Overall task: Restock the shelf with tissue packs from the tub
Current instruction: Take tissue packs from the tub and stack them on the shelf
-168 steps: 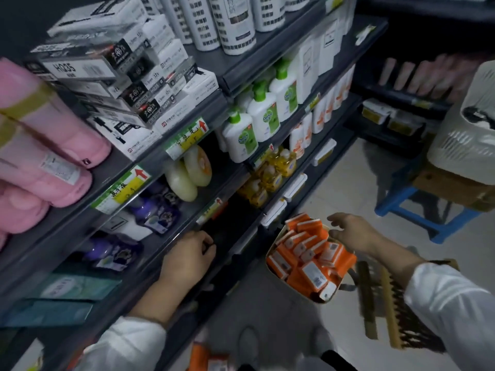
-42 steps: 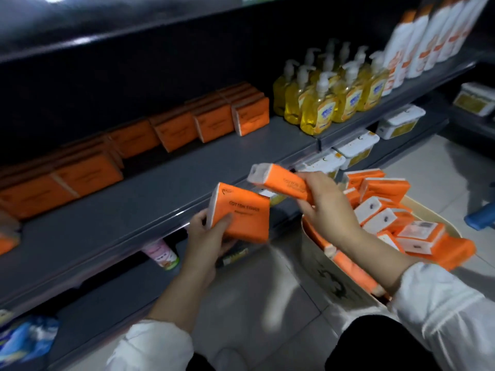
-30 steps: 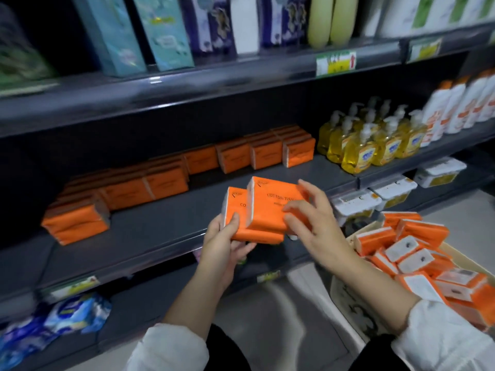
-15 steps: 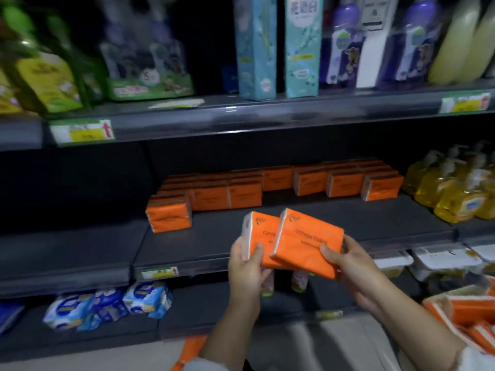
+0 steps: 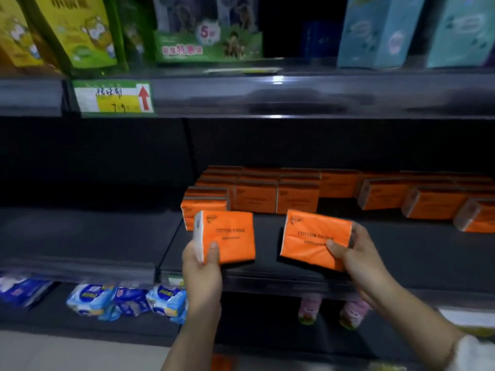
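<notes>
Left hand: grip clamped on left pack.
Right hand: grip clamped on right pack.
Shelf: room at nine o'clock; stocked row at twelve, perhaps touching left pack.

The left hand and right hand each grip one orange pack over the shelf, before the stocked row.

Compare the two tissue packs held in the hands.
The left hand's pack sits nearly level; the right hand's pack tilts clockwise. The left hand grips a lower corner, the right hand the pack's right end. Both are orange, labelled COTTON TISSUE.
</notes>
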A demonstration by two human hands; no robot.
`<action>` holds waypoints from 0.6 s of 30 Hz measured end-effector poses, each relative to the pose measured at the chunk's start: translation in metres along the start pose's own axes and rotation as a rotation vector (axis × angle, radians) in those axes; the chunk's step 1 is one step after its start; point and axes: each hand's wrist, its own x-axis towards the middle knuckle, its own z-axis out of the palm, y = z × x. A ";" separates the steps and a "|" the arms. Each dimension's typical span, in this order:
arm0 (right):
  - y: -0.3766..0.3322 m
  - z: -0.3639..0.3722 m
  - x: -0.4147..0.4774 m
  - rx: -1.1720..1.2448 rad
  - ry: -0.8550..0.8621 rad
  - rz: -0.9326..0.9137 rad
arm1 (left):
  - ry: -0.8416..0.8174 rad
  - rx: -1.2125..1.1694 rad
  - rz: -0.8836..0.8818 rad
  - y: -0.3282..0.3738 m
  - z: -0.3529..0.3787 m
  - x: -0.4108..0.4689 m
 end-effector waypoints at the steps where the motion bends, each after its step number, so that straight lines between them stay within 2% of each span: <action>1: -0.001 0.011 0.009 -0.013 -0.009 -0.014 | 0.012 0.001 0.012 0.001 -0.005 0.007; 7: 0.005 0.068 0.059 -0.110 -0.046 -0.079 | 0.077 -0.021 0.054 -0.004 -0.018 0.034; 14: 0.012 0.114 0.099 -0.247 -0.043 -0.119 | -0.002 -0.019 0.061 -0.008 -0.022 0.049; 18: 0.013 0.120 0.108 -0.420 0.063 -0.193 | -0.060 -0.051 0.046 -0.006 -0.021 0.049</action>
